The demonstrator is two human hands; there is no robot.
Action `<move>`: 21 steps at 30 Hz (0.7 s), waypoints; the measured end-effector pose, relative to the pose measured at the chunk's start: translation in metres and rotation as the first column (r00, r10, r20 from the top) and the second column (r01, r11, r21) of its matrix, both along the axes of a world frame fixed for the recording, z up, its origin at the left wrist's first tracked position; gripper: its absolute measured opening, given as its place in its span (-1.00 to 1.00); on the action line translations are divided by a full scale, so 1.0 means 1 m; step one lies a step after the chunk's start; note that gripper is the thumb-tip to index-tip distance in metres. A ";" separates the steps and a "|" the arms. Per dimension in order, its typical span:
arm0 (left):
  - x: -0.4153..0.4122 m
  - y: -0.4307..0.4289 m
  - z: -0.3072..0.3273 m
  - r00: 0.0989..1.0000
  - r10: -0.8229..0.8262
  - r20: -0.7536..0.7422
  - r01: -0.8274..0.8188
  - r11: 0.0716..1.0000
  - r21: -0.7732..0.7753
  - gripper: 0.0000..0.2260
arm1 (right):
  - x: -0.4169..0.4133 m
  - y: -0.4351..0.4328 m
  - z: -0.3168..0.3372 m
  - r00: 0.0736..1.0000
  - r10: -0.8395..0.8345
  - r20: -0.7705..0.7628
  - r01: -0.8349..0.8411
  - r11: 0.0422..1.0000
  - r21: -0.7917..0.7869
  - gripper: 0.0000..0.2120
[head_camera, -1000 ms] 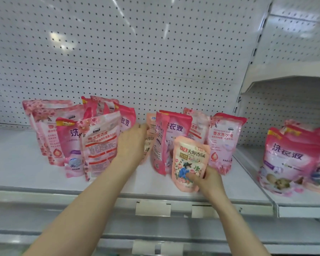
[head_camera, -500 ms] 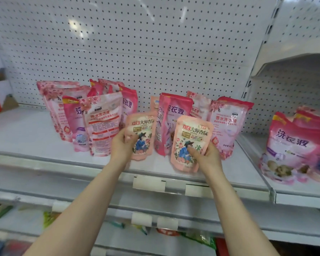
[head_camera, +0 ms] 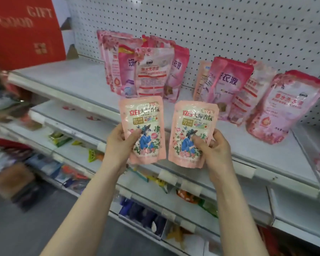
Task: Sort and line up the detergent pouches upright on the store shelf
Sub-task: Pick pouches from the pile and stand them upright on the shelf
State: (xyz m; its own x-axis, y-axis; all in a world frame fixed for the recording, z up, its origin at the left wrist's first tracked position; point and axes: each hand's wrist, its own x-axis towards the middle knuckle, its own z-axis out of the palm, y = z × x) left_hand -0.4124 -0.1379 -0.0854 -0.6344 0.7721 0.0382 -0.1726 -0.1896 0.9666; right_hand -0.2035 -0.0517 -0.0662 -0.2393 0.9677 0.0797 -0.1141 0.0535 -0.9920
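Before the store shelf (head_camera: 72, 78), one peach floral pouch (head_camera: 142, 115) is gripped by the left hand (head_camera: 118, 145), its twin (head_camera: 194, 121) by the right hand (head_camera: 215, 150); both are best stood there side by side, labels outward.

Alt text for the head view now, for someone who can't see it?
Two hands each hold a small peach floral pouch upright, side by side, before the store shelf: left hand grips the left pouch, right hand the right pouch. Behind, pink detergent pouches stand in two clusters against the pegboard.
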 end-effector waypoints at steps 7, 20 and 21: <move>-0.076 -0.034 -0.022 0.999 0.010 0.035 -0.008 0.998 -0.054 -0.80 | -0.071 -0.021 -0.012 0.997 0.029 0.070 -0.030 0.999 0.011 -0.76; -0.308 -0.063 0.003 0.995 -0.022 -0.097 0.018 0.999 -0.035 -0.83 | -0.299 -0.053 0.004 0.995 0.036 0.089 -0.041 0.997 0.063 -0.66; -0.321 -0.061 0.008 0.994 -0.015 -0.109 0.012 1.000 -0.022 -0.83 | -0.313 -0.051 0.009 0.995 0.036 0.088 -0.044 0.995 0.090 -0.65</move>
State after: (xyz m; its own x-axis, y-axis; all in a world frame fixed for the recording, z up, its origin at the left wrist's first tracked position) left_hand -0.7334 -0.1994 -0.0770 -0.6169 0.7819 0.0896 -0.0687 -0.1668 0.9836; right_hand -0.5169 -0.1024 -0.0568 -0.2872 0.9468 0.1451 -0.0325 0.1417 -0.9894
